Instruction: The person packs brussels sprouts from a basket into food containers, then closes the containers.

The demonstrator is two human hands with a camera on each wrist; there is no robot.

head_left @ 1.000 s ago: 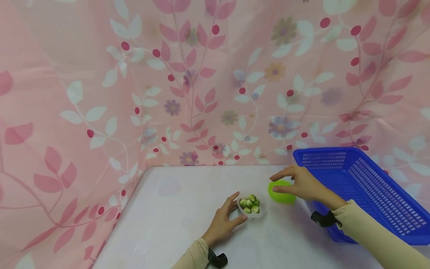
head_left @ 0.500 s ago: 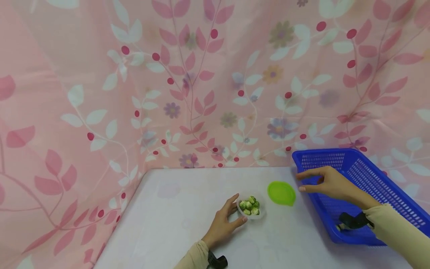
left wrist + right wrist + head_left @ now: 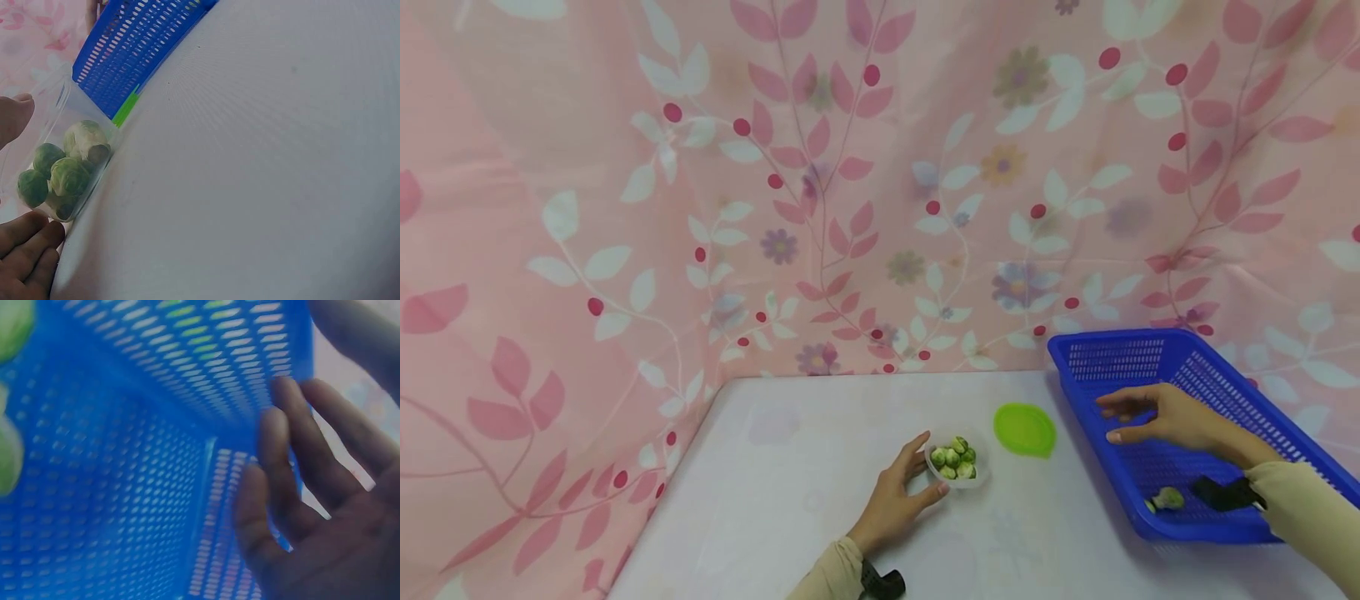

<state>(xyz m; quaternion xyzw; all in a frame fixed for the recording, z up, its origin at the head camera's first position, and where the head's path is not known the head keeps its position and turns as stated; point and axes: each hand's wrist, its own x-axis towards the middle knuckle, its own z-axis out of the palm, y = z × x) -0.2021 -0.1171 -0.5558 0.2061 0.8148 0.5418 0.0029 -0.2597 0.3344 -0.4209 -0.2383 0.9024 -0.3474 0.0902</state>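
A small clear plastic container [image 3: 981, 477] of Brussels sprouts [image 3: 953, 458] stands on the white table. My left hand [image 3: 891, 496] holds it from the left side, fingers at the far side and thumb at the near rim. In the left wrist view, its fingertips [image 3: 53, 234] are right at the container's base. My right hand [image 3: 1172, 421] is over the blue plastic basket [image 3: 1138, 517], fingers loosely bent and nothing between them. One Brussels sprout [image 3: 1168, 498] lies in the basket's near corner; blurred green shapes [image 3: 9, 453] show at the right wrist view's left edge.
A bright green lid [image 3: 1025, 430] lies flat on the table [image 3: 790, 483] between the container and the basket. Behind the table hangs a pink curtain [image 3: 850, 183] with leaves and flowers. The basket's raised walls stand at the right.
My right hand has moved right from above the green lid to over the basket. The sprout in the basket has come into view. The left hand has stayed at the container.
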